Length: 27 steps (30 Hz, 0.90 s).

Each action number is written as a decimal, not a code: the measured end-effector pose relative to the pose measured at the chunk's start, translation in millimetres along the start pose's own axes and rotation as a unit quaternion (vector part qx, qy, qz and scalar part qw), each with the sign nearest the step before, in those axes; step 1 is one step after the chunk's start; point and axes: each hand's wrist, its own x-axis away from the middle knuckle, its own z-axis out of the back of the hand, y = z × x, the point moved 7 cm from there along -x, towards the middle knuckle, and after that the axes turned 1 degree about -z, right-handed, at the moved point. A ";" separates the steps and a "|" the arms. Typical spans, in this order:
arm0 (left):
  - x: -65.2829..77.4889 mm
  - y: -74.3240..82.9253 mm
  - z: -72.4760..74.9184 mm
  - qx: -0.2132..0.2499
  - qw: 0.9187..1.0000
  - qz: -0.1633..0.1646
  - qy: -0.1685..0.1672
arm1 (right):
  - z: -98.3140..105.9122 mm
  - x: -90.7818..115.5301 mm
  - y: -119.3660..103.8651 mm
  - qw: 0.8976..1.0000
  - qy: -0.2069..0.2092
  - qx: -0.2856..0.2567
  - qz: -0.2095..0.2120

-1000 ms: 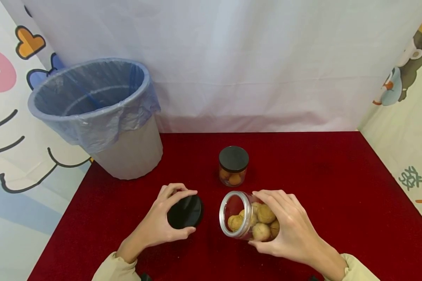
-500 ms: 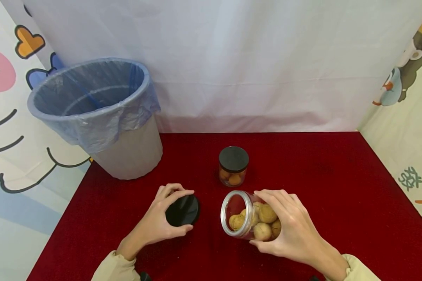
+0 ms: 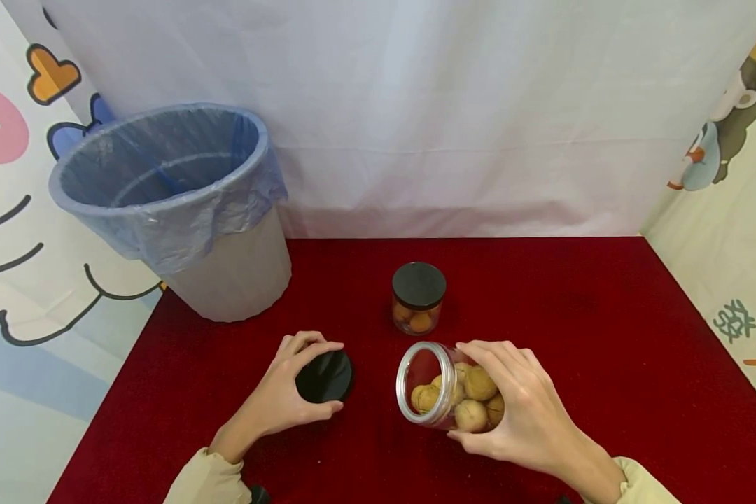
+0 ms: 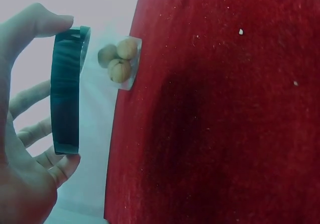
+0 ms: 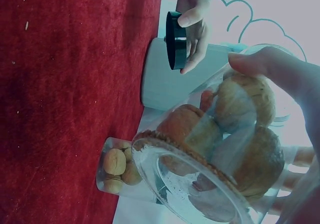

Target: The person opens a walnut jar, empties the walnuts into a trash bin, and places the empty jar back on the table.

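Note:
My right hand [image 3: 516, 409] grips a clear jar of walnuts [image 3: 450, 395], tilted with its open mouth facing left, just above the red table [image 3: 605, 336]. In the right wrist view the jar [image 5: 215, 149] fills the lower right, walnuts pressed against its wall. My left hand [image 3: 283, 392] holds the jar's round black lid [image 3: 324, 376] by its rim, a hand's width left of the mouth. The left wrist view shows the lid [image 4: 66, 91] edge-on between thumb and fingers. A smaller closed jar [image 3: 418, 297] with a black lid stands upright behind the open one.
A grey bin [image 3: 176, 206] lined with a blue bag stands at the table's back left corner. A white cloth backdrop [image 3: 453, 105] hangs behind the table. Bare red cloth stretches to the right of the jars.
My left hand has drawn the black lid a little further left, away from the jar's mouth. The right hand and jar have barely moved.

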 end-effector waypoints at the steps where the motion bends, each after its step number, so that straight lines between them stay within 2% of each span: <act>1: 0.1 -0.7 -0.2 0.000 1.000 0.004 -0.002 | -0.1 0.1 0.1 1.000 -0.001 0.000 -0.001; 18: 3.3 -20.2 -10.7 -0.012 0.998 0.057 -0.038 | 1.7 1.2 2.7 1.000 -0.004 0.006 -0.009; 27: 3.0 -26.6 -13.5 -0.022 0.996 0.075 -0.044 | 5.4 0.9 3.7 1.000 0.003 0.010 -0.005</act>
